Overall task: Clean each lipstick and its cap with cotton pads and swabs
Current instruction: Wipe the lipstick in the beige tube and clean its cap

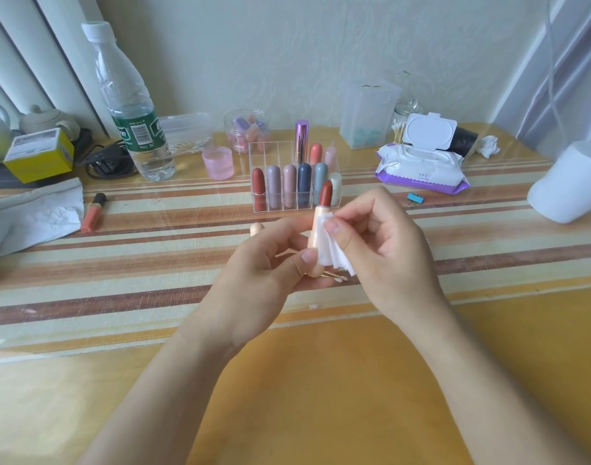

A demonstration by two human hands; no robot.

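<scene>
One open lipstick (319, 219) stands upright at the centre of the frame, above the counter (354, 380), its red-brown tip bare. The left hand (263, 273) grips its pale peach tube, fingers curled round it and the thumb laid on the front. The right hand (388, 250) pinches one folded white cotton pad (332, 260) between thumb and fingers and presses it against the tube's right side. One peach cap (256, 229) sits on the counter just behind the left fingers, half hidden by them. A few cotton swabs (339, 279) lie under the hands; the hands cover too much to count them. Directly behind, a clear organizer (263, 151) holds nine lipsticks: six in the front row, the sixth partly hidden by the raised lipstick, and three in the back, one of them a tall purple tube (301, 142). One orange lip tube (93, 213) lies alone at the left of the frame beside crumpled white paper (42, 213). Upper left stands one water bottle (133, 112), with a pink cup (217, 162) and a round jar (247, 129) to its right. Upper right lie one wipes pack (421, 169) with its lid up, a glass swab jar (403, 124), one blue binder clip (413, 198) and a crumpled tissue (488, 146).
</scene>
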